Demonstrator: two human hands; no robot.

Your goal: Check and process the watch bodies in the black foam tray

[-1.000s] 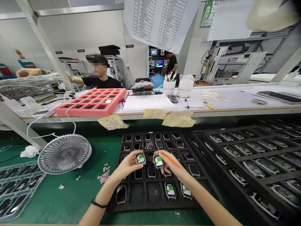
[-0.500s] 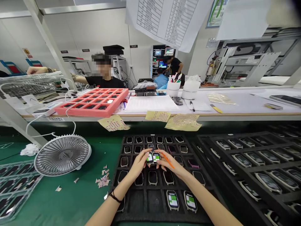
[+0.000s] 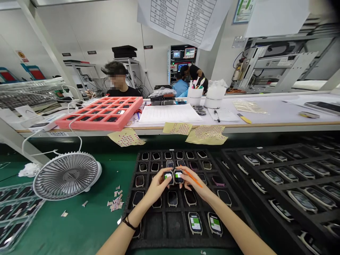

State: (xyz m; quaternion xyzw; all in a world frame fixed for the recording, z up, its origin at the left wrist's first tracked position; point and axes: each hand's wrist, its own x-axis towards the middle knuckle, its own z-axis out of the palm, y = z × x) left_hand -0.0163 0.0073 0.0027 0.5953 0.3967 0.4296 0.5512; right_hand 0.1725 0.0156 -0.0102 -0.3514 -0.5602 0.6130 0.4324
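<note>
My left hand (image 3: 156, 188) grips a small smartwatch body (image 3: 168, 176) with a lit green-and-white screen. My right hand (image 3: 194, 186) holds a second lit watch body (image 3: 179, 175) right beside it, and an orange stick (image 3: 193, 178) lies across its fingers. Both watches hover side by side, almost touching, over the middle rows of a black foam tray (image 3: 175, 226). The tray's pockets hold several dark-screened watch bodies. Two lit watches (image 3: 205, 223) sit in the tray's front row.
A larger black tray (image 3: 281, 177) of watch bodies lies to the right. A small white fan (image 3: 66, 175) and scraps of film (image 3: 115, 203) lie on the green mat at left. A raised shelf carries a red tray (image 3: 102, 114), papers and cups. Other people work behind it.
My two hands moved away from me over the tray and came together, bringing the two watches from a small gap to side by side. Since half a second ago they barely shifted.
</note>
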